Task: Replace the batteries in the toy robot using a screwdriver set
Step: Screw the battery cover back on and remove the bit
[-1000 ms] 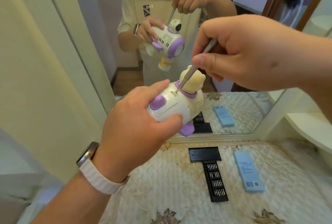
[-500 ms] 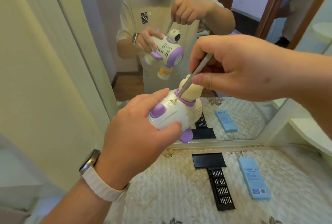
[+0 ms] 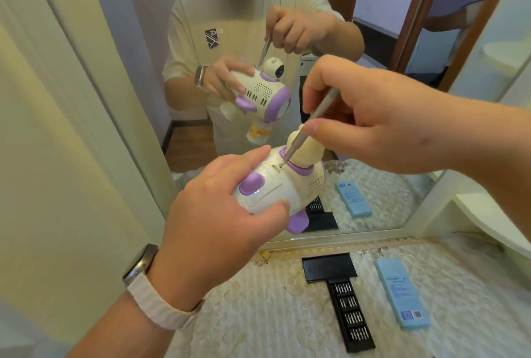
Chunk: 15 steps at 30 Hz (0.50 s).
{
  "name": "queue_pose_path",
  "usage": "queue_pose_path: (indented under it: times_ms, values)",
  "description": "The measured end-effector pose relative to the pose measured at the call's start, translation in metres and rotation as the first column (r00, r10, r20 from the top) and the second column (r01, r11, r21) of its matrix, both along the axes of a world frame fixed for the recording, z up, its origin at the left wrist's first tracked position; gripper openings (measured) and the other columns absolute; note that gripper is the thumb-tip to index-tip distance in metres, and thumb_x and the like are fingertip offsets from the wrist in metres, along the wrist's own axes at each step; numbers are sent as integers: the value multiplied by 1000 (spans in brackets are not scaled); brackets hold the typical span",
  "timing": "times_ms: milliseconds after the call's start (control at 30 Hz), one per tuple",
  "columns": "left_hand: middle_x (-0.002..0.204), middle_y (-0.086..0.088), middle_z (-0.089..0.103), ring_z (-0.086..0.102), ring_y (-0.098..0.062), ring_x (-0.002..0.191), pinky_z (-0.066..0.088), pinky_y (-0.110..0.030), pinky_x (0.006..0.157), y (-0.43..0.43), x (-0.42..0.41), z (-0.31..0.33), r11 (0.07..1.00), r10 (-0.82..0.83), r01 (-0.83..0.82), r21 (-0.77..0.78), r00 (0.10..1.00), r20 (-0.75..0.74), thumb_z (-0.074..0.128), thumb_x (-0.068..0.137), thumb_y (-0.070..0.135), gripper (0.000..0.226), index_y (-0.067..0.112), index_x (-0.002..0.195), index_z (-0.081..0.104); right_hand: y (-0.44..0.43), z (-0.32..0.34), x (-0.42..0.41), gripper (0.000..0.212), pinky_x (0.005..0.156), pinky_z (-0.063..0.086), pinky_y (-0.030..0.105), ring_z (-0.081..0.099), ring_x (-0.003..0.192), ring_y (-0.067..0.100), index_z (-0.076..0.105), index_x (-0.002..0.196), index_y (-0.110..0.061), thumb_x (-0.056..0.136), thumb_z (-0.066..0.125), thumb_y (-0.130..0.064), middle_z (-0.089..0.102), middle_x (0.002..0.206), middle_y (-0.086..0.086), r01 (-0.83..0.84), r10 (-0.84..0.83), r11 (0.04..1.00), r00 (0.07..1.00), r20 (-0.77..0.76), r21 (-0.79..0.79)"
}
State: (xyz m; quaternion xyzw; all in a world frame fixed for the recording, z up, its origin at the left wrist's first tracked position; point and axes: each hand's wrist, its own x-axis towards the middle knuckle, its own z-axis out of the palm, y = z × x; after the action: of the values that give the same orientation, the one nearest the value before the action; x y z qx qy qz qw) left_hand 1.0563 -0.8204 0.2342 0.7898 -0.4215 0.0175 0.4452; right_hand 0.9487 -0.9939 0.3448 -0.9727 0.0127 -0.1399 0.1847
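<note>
Above a quilted cover (image 3: 258,314) by a mirror (image 3: 402,41), left fingers (image 3: 247,160) grip the toy robot (image 3: 287,185); right fingers (image 3: 324,131) pinch the screwdriver (image 3: 297,145).

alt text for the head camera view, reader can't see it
A left hand grips a white and purple toy robot while the right hand pinches a slim screwdriver, tip on the toy's body, facing a mirror. A black bit tray and blue box lie on the quilted cloth below.
</note>
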Motion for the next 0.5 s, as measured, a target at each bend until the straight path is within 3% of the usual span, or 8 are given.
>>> queue_pose_path:
  times_ms: [100,267,367,500]
  values:
    - [114,32,61,58,7,104,46,-13,77,0,4,0,1000,-1,1,-10,1000,-6,67,62,50,64,49,126,62,-3,-3,3,9,62,48,18,61,71,5,58,91,-25,87,59,-32,62,70,-13,-4,7,1000,995,98,-30]
    - [112,31,61,57,7,103,44,-9,77,0,8,-2,1000,17,-17,-1,1000,0,67,61,49,64,49,125,62,-1,-8,8,22,59,49,23,62,67,2,60,83,-28,83,53,-49,63,62,-15,19,-8,997,990,141,-81]
    - [112,32,60,56,9,103,41,-4,73,0,7,-4,1000,13,-14,22,1000,9,64,61,54,65,51,126,60,-1,-9,7,29,58,48,20,61,65,6,59,87,-28,81,52,-56,61,60,-11,1,6,997,997,81,-82]
    - [112,32,60,57,8,102,44,-8,73,1,6,-8,1000,15,-15,27,1000,3,59,59,58,67,50,126,60,-1,-8,5,19,69,48,15,59,78,0,51,90,-34,77,55,-48,61,82,-16,-17,14,999,998,-55,-48]
